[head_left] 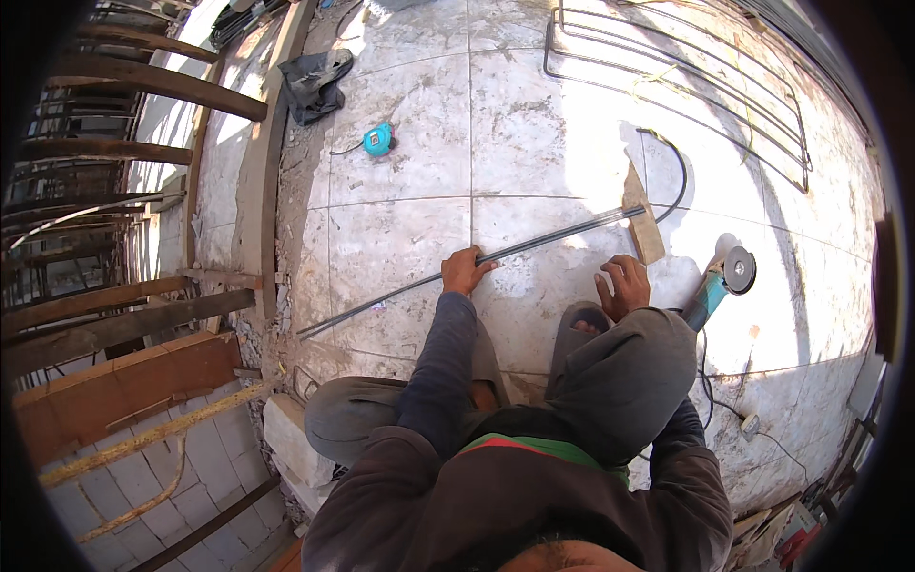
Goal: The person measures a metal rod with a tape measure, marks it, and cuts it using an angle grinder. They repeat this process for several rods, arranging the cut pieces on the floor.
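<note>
A bundle of thin dark metal rods (562,233) lies slantwise over the pale tiled floor, its far right end on a wooden block (648,234). My left hand (463,273) is closed around the rods near their middle. Just beyond my right foot hovers my right hand (625,286), its fingers loosely bent and apart, with nothing in them. To its right rests a teal angle grinder (707,297) with a grey disc (739,270) turned upward. My right knee hides part of the grinder's rear.
A teal tape measure (378,140) and a dark crumpled cloth (315,88) lie at far left. Beyond the block is a bent dark rod (683,172); a bent-bar frame (667,81) lies farther back. A power cord (706,377) trails on the right. Timber beams (172,84) line the left edge.
</note>
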The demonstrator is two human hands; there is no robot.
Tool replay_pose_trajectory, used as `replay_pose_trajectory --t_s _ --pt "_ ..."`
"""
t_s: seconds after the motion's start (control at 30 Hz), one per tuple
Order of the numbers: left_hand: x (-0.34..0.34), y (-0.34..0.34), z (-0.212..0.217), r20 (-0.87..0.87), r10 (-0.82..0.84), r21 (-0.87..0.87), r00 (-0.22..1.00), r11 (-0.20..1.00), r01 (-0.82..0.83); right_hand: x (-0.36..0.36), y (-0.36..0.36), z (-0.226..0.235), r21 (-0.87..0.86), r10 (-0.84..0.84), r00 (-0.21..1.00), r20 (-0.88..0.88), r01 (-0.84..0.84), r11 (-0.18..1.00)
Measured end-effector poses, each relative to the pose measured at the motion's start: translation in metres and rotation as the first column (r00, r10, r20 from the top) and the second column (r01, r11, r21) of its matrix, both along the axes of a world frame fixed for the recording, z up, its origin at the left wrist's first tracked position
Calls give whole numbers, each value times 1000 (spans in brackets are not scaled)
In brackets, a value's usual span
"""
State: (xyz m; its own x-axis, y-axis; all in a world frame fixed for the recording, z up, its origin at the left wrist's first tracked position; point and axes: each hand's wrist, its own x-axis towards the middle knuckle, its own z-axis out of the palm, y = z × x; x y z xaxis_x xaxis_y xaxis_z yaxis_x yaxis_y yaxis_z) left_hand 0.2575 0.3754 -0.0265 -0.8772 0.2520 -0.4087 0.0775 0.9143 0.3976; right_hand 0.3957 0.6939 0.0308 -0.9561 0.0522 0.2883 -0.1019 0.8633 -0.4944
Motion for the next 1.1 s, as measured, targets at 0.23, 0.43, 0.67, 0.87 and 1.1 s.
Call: replay_pose_trajectory --t_s 0.23,0.43,0.67,0.87,1.1 --pt "29 -17 -19 -173 57 88 983 995 -42 -99 -78 -15 124 575 799 176 -598 792" --pt "41 -15 -35 -256 43 82 966 996 -23 -73 -63 -47 268 522 849 83 -523 809" --pt "10 -50 -24 -449 136 -4 883 988 -154 -31 -53 -31 -41 240 971 -1 -240 970" --pt "-32 -27 -6 -480 202 33 853 977 -213 -40 -11 -27 -108 31 999 6 -30 994" --pt "-12 107 7 -277 -350 -6 895 932 362 -161 72 -2 -222 -156 979 -131 125 967"
